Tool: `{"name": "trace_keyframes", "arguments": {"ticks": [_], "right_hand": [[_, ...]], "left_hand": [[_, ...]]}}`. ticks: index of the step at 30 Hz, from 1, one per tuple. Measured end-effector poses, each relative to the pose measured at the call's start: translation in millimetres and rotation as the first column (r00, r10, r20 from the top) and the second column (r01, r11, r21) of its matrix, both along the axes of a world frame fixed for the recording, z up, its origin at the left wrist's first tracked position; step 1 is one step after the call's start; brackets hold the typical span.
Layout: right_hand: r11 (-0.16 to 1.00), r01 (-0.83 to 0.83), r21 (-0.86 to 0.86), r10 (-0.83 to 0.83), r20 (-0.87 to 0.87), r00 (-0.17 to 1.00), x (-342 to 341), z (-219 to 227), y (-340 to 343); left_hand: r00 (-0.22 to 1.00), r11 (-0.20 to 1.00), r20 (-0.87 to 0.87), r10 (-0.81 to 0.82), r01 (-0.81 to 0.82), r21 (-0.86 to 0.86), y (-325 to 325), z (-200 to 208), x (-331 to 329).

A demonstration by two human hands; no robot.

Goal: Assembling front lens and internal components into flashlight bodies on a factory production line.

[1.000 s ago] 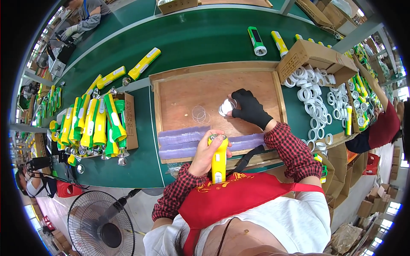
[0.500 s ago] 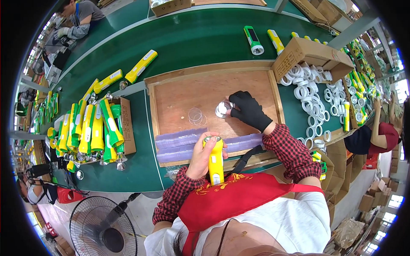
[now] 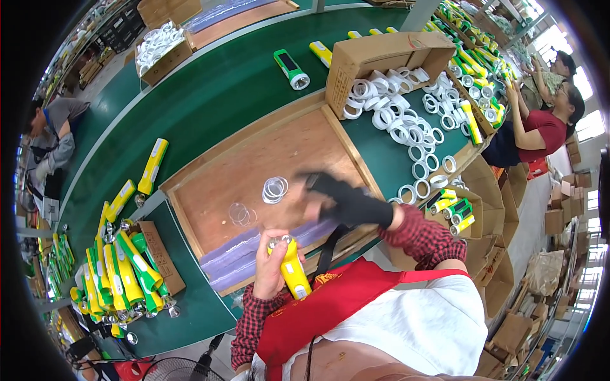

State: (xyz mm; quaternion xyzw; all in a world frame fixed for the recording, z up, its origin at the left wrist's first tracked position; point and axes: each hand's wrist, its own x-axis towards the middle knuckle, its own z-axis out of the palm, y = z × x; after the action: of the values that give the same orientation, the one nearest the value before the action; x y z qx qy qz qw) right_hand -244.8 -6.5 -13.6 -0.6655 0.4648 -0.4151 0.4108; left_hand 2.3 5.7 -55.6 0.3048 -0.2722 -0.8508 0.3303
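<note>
My left hand point(image 3: 270, 267) is wrapped round a yellow flashlight point(image 3: 294, 274), its head end up and its tail toward my red apron. My right hand point(image 3: 343, 202), in a black glove with bare fingertips, hovers over the right part of a wooden tray point(image 3: 222, 166). Motion smears its fingers, so whether they hold anything does not show. Left of that hand, a small stack of clear round discs point(image 3: 274, 190) lies on the tray floor. More thin clear discs point(image 3: 241, 214) lie nearby. Purple plastic-looking strips point(image 3: 230, 261) run along the tray's near side.
White rings point(image 3: 406, 130) spill from a cardboard box point(image 3: 346, 60) at right. Yellow-green flashlights point(image 3: 114, 270) are heaped at left; a green one point(image 3: 291, 70) lies beyond the tray. Co-workers stand at far left and right. A fan point(image 3: 181, 369) is at the lower left.
My view has swung to the right. My right hand has left the clear discs and come nearer to me and to the right. The left hand still holds the flashlight.
</note>
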Motion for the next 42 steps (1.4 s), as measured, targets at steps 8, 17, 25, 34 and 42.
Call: {"name": "trace_keyframes", "arguments": {"ticks": [8,17,25,34,42], "right_hand": [[0.529,0.808,-0.259,-0.783,-0.517,0.346,-360,-59,-122],[0.72,0.647,-0.251,-0.661,-0.532,0.529,-283,-92,-138],[0.711,0.655,-0.255,-0.665,-0.545,0.51,-214,-94,-54],[0.813,0.582,0.005,-0.298,-0.856,0.424,-195,-21,-11],[0.941,0.338,0.009,-0.145,-0.892,0.428,-224,-17,-8]], "left_hand": [[0.999,0.999,-0.001,-0.046,0.046,0.028,-4,7,3],[0.994,0.998,0.09,0.065,-0.065,-0.007,-2,6,10],[0.999,0.999,-0.001,0.046,-0.045,0.017,-4,0,4],[0.999,1.0,-0.052,-0.01,0.01,0.002,11,5,5],[0.994,0.998,-0.086,0.063,-0.064,-0.007,13,-1,11]]}}
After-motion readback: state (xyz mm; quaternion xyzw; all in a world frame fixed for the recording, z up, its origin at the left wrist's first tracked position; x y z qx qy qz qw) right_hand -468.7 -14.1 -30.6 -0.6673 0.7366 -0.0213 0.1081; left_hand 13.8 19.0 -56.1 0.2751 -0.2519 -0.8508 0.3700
